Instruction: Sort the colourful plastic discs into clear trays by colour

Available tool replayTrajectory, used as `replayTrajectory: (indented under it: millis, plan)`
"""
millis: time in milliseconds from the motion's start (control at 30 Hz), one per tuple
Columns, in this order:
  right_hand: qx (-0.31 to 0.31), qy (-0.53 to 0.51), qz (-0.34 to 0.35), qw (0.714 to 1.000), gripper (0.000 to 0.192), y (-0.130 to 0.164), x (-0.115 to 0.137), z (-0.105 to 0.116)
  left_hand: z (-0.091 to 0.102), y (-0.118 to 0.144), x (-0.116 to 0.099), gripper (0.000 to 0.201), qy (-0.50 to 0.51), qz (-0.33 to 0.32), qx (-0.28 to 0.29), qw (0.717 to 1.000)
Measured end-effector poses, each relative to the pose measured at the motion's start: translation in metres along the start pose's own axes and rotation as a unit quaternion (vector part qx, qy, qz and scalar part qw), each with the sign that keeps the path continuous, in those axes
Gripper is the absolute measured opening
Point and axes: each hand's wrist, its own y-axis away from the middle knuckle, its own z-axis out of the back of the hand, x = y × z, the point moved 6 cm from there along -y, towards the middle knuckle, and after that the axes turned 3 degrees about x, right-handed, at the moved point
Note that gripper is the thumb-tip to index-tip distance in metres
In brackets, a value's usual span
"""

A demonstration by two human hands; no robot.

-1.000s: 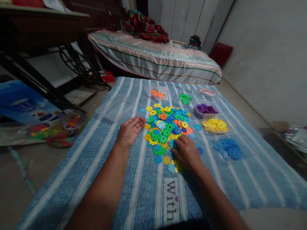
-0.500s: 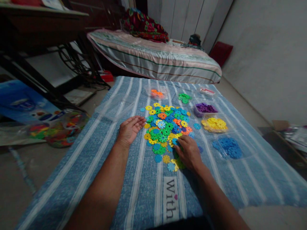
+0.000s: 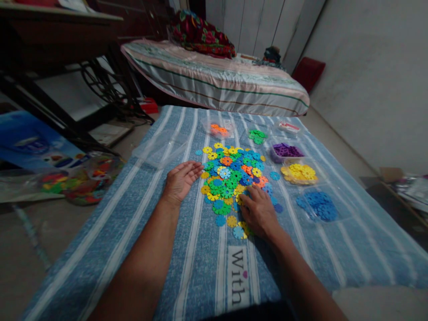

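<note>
A blue striped cloth (image 3: pixel 187 249) is lying spread over the floor, taking up most of the view, with a bed (image 3: pixel 214 84) standing beyond its far edge. In the middle of the cloth a mixed pile of coloured discs (image 3: pixel 232 176) is sitting between the two hands. The left hand (image 3: pixel 182 180) is resting flat and spread wide on the cloth, its fingertips just touching the pile's left edge and holding nothing. The right hand (image 3: pixel 259 211) is lying palm down on the near right part of the pile, fingers curled over the discs; whether it is gripping one cannot be told. To the right of the pile, well apart from both hands, sorted heaps are lying: blue discs (image 3: pixel 317 206), yellow discs (image 3: pixel 299 174), purple discs (image 3: pixel 286 151), and farther back green discs (image 3: pixel 257 136) and orange discs (image 3: pixel 219 130).
</note>
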Motion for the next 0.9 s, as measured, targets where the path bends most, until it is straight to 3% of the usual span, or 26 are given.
replayTrajectory:
  millis: [367,700,900]
  plan:
    - [0.042,0.026,-0.012,0.999,0.017,-0.009,-0.005,-0.008,-0.001,0.001,-0.001,0.007,-0.001,-0.004,0.003,1.0]
    - [0.025,0.041,0.011,0.999,0.02,-0.01,-0.004,-0.008,0.001,0.0,0.0,0.009,-0.004,-0.006,0.003,1.0]
    - [-0.018,0.015,0.023,0.999,0.023,-0.011,-0.011,-0.01,-0.001,0.001,-0.001,0.009,-0.002,-0.005,0.003,1.0]
